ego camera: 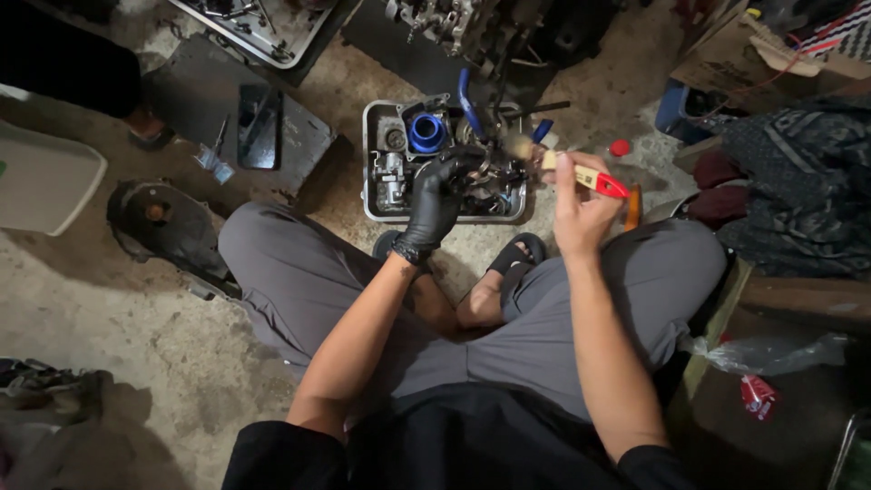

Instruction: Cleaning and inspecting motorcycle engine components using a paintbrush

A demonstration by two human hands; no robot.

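The gloved left hand (437,195) grips a small engine part (479,163) over the metal tray (370,163). The bare right hand (581,195) pinches a paintbrush (570,171), bristles on the part. This looks like the cleaning step.

A metal tray (372,163) sits on the floor (127,318) just beyond my feet, packed with engine parts (399,163). My left hand (435,195) grips a part over the tray; my right hand (581,204), to its right, holds a brush (581,174). A flat panel (231,122) lies far left, a round cover (163,218) nearer left.
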